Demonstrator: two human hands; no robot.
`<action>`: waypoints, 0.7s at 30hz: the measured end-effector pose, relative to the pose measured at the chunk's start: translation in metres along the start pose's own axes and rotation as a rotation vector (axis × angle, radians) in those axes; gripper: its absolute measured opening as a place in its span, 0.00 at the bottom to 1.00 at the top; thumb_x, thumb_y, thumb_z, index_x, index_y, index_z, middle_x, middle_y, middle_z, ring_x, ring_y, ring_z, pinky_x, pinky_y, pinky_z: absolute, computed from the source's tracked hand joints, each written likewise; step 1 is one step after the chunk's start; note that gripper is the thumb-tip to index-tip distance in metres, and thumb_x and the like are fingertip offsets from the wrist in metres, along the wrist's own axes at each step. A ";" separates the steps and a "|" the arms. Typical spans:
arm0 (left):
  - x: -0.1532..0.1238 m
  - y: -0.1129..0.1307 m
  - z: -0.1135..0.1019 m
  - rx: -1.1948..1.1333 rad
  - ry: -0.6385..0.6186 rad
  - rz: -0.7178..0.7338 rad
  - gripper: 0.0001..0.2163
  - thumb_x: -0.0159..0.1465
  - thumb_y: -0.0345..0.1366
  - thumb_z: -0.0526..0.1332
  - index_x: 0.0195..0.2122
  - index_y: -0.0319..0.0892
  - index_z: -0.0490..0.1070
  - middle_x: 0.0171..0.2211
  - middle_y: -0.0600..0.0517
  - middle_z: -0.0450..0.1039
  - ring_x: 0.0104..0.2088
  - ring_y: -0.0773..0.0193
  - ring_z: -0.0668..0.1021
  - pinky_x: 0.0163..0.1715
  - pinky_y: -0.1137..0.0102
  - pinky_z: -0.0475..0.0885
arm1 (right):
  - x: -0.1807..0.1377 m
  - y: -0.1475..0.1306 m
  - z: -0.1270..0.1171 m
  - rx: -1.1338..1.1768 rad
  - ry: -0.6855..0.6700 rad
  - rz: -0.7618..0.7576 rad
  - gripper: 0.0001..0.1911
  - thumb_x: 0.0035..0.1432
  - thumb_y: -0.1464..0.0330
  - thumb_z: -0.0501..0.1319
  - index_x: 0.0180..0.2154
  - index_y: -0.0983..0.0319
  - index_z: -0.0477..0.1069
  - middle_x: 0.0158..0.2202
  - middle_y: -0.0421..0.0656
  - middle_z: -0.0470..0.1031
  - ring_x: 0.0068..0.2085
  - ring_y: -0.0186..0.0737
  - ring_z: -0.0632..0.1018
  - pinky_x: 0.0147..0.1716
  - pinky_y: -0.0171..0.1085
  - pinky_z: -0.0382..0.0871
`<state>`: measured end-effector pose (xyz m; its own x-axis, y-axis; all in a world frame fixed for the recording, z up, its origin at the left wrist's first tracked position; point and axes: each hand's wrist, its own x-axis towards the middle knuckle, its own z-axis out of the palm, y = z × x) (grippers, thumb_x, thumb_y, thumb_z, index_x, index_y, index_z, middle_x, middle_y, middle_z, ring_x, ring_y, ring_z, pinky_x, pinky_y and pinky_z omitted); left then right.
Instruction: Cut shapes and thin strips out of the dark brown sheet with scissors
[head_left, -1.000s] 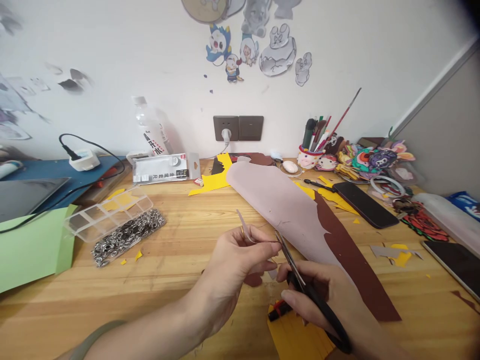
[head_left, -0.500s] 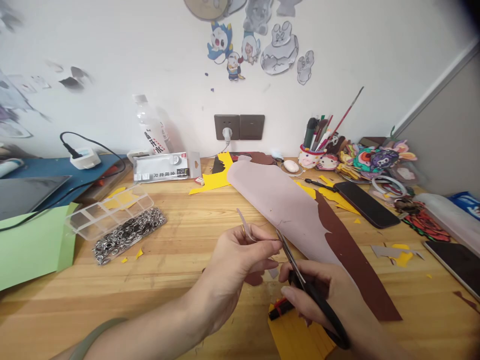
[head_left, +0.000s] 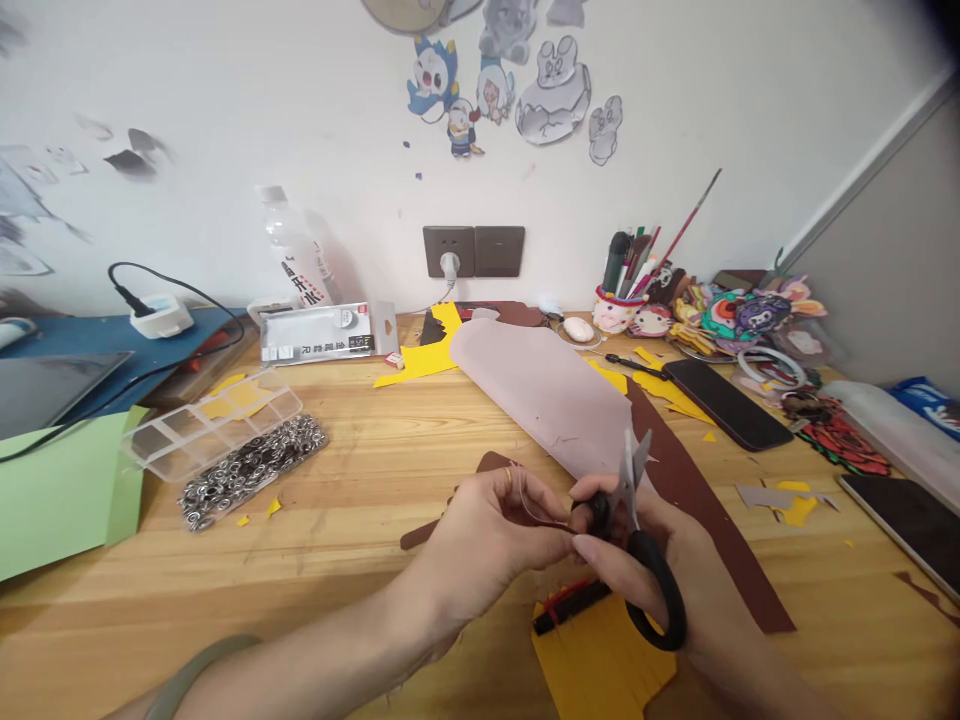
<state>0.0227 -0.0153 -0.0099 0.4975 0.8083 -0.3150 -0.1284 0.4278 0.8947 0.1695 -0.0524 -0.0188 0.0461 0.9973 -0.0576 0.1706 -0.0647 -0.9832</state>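
My right hand [head_left: 660,560] grips black-handled scissors [head_left: 637,540], their blades pointing up and slightly apart. My left hand [head_left: 491,540] is pinched on a small thin cut-out piece that I can barely make out, right beside the scissors' pivot. Both hands meet low in the middle over the wooden table [head_left: 360,560]. Just behind them lies a curled pale pink sheet [head_left: 547,390] on top of a long brown sheet [head_left: 705,520]. A brown scrap [head_left: 435,525] shows under my left hand. A yellow sheet [head_left: 600,665] and a red-and-black tool [head_left: 570,605] lie below the hands.
A clear compartment box [head_left: 214,425] and a bag of metal rings [head_left: 251,470] sit left, by green paper [head_left: 60,490]. A black phone [head_left: 724,405], a pen cup [head_left: 619,305], stickers and yellow scraps crowd the back right. A tablet [head_left: 911,515] lies at the right edge.
The scissors have swung from pointing up-left to nearly upright, and my right hand rose toward my left. The pale strip that stuck up from my left fingers no longer shows.
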 end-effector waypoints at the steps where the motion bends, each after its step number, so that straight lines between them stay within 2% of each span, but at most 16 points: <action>1: 0.001 0.000 0.000 -0.014 -0.025 0.014 0.07 0.45 0.27 0.65 0.23 0.39 0.66 0.25 0.56 0.69 0.28 0.71 0.71 0.29 0.75 0.63 | 0.001 0.001 0.000 0.000 -0.016 0.003 0.11 0.43 0.72 0.62 0.33 0.57 0.67 0.24 0.35 0.70 0.25 0.34 0.72 0.23 0.31 0.68; 4: 0.002 0.000 -0.001 -0.023 -0.067 0.024 0.07 0.46 0.27 0.65 0.24 0.39 0.67 0.27 0.55 0.69 0.30 0.68 0.72 0.34 0.72 0.64 | 0.003 -0.001 0.001 0.037 -0.040 0.049 0.12 0.42 0.73 0.61 0.32 0.58 0.67 0.23 0.34 0.69 0.24 0.31 0.70 0.22 0.29 0.66; 8: 0.002 0.002 -0.004 0.015 -0.076 0.025 0.09 0.45 0.25 0.65 0.27 0.39 0.68 0.27 0.55 0.69 0.29 0.70 0.71 0.32 0.73 0.64 | 0.005 -0.006 0.003 0.119 -0.028 0.141 0.12 0.37 0.73 0.61 0.30 0.60 0.67 0.21 0.34 0.68 0.21 0.29 0.68 0.20 0.29 0.63; 15: 0.001 0.007 -0.006 -0.021 -0.079 -0.066 0.09 0.45 0.24 0.65 0.27 0.38 0.67 0.24 0.55 0.70 0.23 0.74 0.68 0.22 0.78 0.60 | 0.003 -0.005 0.001 0.194 -0.032 0.147 0.13 0.38 0.73 0.61 0.31 0.60 0.68 0.22 0.35 0.69 0.20 0.30 0.69 0.18 0.29 0.61; 21: 0.001 0.007 -0.008 -0.071 -0.089 -0.146 0.10 0.45 0.29 0.67 0.28 0.39 0.67 0.27 0.54 0.71 0.26 0.73 0.70 0.25 0.77 0.62 | 0.002 -0.004 0.003 0.193 -0.042 0.122 0.13 0.38 0.76 0.61 0.31 0.58 0.68 0.22 0.34 0.69 0.21 0.30 0.68 0.19 0.29 0.61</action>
<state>0.0156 -0.0080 -0.0062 0.5884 0.6981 -0.4080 -0.1082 0.5680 0.8159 0.1663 -0.0499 -0.0157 0.0129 0.9833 -0.1814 -0.0253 -0.1810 -0.9832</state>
